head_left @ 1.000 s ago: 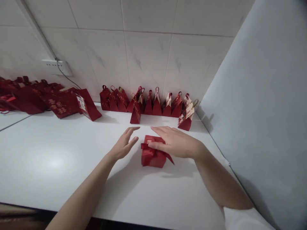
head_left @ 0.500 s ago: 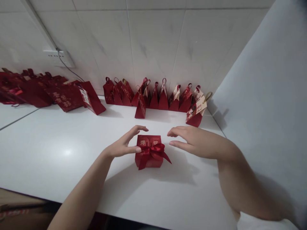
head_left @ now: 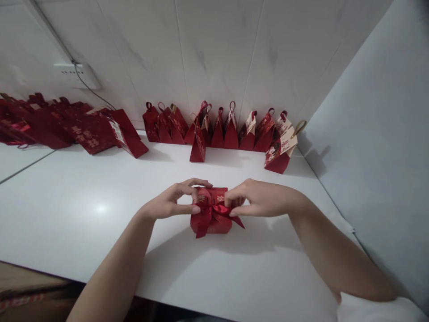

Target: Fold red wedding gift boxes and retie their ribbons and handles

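Observation:
A small red gift box [head_left: 214,223] with gold characters and a red satin ribbon bow [head_left: 214,213] sits on the white table [head_left: 83,210] in front of me. My left hand [head_left: 170,202] is closed in a pinch at the box's left top edge, by the bow's left loop. On the other side my right hand [head_left: 258,199] pinches the bow's right loop. The two hands almost meet over the box top.
A row of red triangular gift boxes [head_left: 231,134] with ribbon loops and tags stands along the tiled wall. Flat red bags [head_left: 87,134] lie piled at the back left. A grey partition [head_left: 375,134] closes the right side. A wall socket with a cable [head_left: 75,71] is at the upper left.
My right hand came off the box top, uncovering the bow, then both hands closed in from each side and pinched the ribbon. The box stayed in place.

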